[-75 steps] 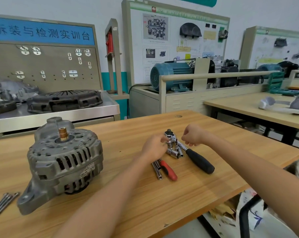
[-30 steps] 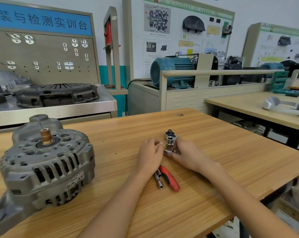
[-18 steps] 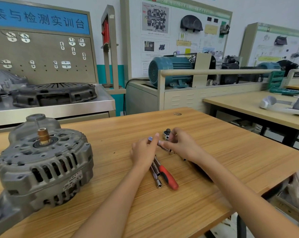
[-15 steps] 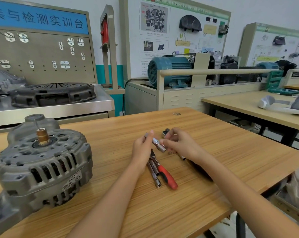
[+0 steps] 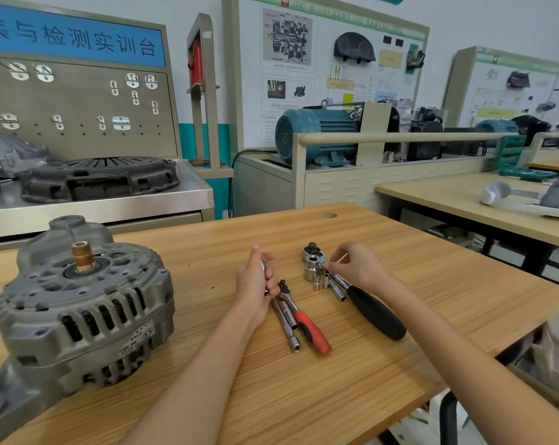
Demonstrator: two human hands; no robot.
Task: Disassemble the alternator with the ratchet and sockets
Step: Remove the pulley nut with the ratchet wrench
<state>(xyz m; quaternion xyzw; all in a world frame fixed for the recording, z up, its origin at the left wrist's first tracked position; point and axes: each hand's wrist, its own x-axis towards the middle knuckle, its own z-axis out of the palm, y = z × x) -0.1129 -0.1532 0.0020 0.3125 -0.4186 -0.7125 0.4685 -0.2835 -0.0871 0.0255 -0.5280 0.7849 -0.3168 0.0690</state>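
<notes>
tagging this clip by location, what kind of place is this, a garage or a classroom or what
Most likely an automotive training workshop or vocational classroom. An alternator sits on a wooden table beside ratchets, a demonstration board carries diagrams and mounted car parts, and a blue electric motor stands on a test bench.

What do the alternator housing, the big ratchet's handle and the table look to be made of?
Alternator housing: dull grey cast metal, probably aluminium, judging by its matte, slightly rough ribs and slots.
Big ratchet: bright chromed steel head and shank with mirror glints; its handle is matte black, likely rubber or plastic.
Table: wood-grain top, possibly laminate, given its even, smooth striping.
</notes>
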